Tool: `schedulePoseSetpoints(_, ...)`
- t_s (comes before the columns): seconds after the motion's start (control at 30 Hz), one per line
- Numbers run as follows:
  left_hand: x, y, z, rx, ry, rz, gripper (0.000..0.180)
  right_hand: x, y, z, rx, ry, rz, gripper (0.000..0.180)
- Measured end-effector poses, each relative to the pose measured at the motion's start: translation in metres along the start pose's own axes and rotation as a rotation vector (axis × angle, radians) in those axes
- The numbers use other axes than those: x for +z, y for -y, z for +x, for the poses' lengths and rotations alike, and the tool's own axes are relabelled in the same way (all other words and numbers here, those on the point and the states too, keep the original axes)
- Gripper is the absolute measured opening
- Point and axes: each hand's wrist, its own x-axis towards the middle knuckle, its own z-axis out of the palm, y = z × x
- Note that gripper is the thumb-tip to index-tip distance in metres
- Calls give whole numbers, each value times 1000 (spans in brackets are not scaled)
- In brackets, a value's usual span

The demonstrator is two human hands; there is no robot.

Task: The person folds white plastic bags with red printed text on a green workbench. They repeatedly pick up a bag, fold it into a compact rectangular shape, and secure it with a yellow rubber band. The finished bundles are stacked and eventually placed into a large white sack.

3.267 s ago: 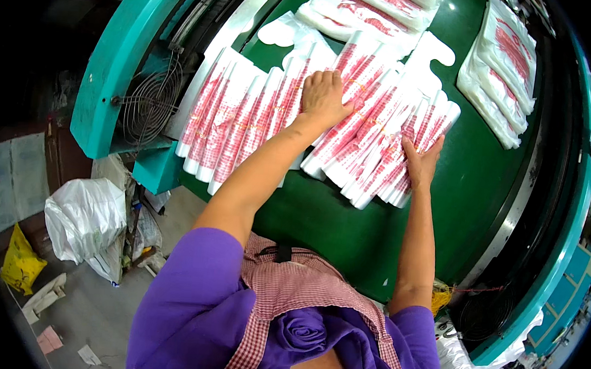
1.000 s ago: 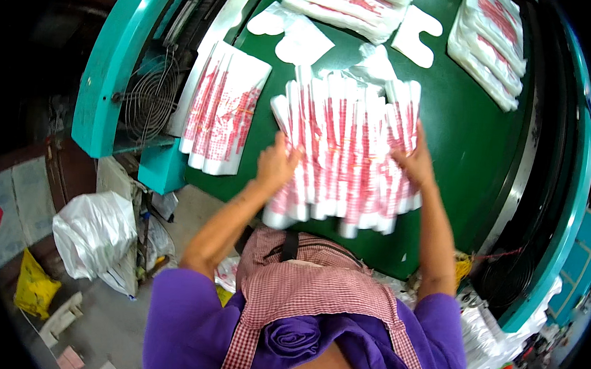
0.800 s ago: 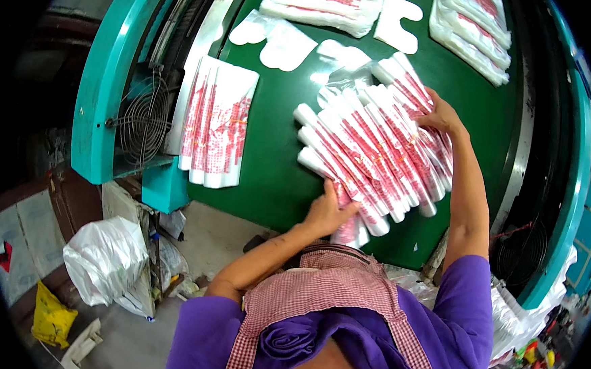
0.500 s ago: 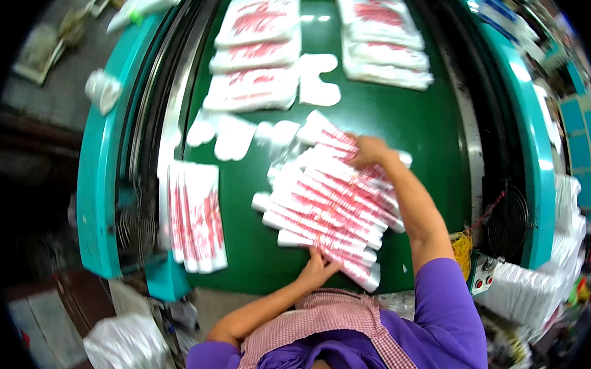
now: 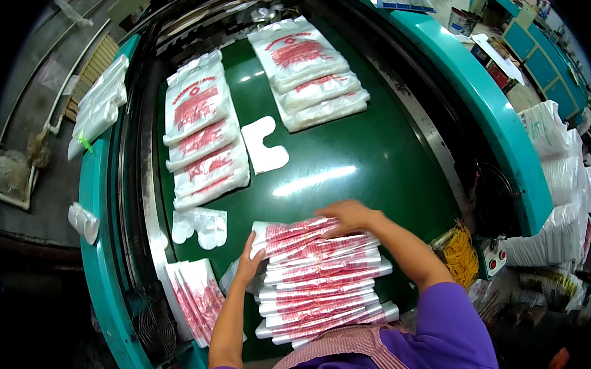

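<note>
A pile of folded white plastic bags with red print [image 5: 323,281] lies in overlapping rows before me on a green work surface [image 5: 352,147]. My left hand [image 5: 246,261] curves thumb and fingers round the left end of the farthest folded bundle [image 5: 282,236]. On that same bundle's upper side, my right hand [image 5: 349,218] grips with bent fingers, its thumb toward me. Another folded stack of printed bags [image 5: 197,293] rests left of my left forearm. Some clear plastic shows beside my left wrist, partly hidden.
Two rows of flat printed bag stacks [image 5: 202,111] [image 5: 306,70] lie farther off. White cut-out pieces [image 5: 264,149] [image 5: 201,225] are near them. Teal machine rails [image 5: 483,108] border both sides. At right sit yellow ties [image 5: 459,259] and a control box with red buttons [image 5: 491,257].
My left hand has gone from the pile's near edge to its far left end. My right hand stays at the far side. The view has shifted and turned, placing the pile lower.
</note>
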Motion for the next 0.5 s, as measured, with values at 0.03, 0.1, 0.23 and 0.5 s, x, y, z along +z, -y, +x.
schedulePoseSetpoints(0.03,3,-10,-2,-22,-5,-131,62,-2,-30,-20,66,-98,63,80)
schedulePoseSetpoints(0.1,7,40,0,-81,9,-515,63,29,-89,-50,159,-301,711,67)
schedulePoseSetpoints(0.23,40,20,3,26,-48,-514,63,100,-71,-34,40,-545,1296,77)
schedulePoseSetpoints(0.5,3,49,-60,-65,26,-313,64,84,-69,-100,37,-487,919,63)
